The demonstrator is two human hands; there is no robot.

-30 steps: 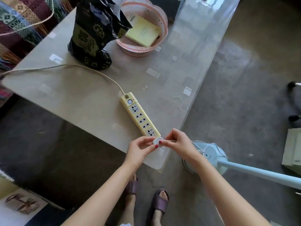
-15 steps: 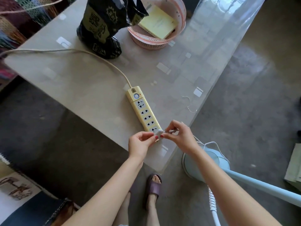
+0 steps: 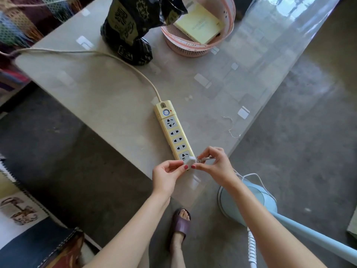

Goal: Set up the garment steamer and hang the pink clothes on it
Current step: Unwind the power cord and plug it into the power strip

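In the head view, the left hand [image 3: 167, 176] pinches the white plug [image 3: 189, 161] between thumb and fingertips, and the right hand [image 3: 214, 165] pinches the thin cord [image 3: 202, 159] just behind the plug. The plug is held just over the near end of the yellow power strip [image 3: 173, 132], which lies on the table [image 3: 96, 97]. The long axis of the strip runs away from the person and a little to the left. The nearest socket [image 3: 184, 156] lies directly under and just beyond the plug, so the coming move is probably short: turn the pins down and press in. Both hands are equally near; the left one has the plug body. The pins are not visible. The pale blue steamer base [image 3: 249, 202] stands on the floor at the right, beside the table corner. No pink clothes are in view
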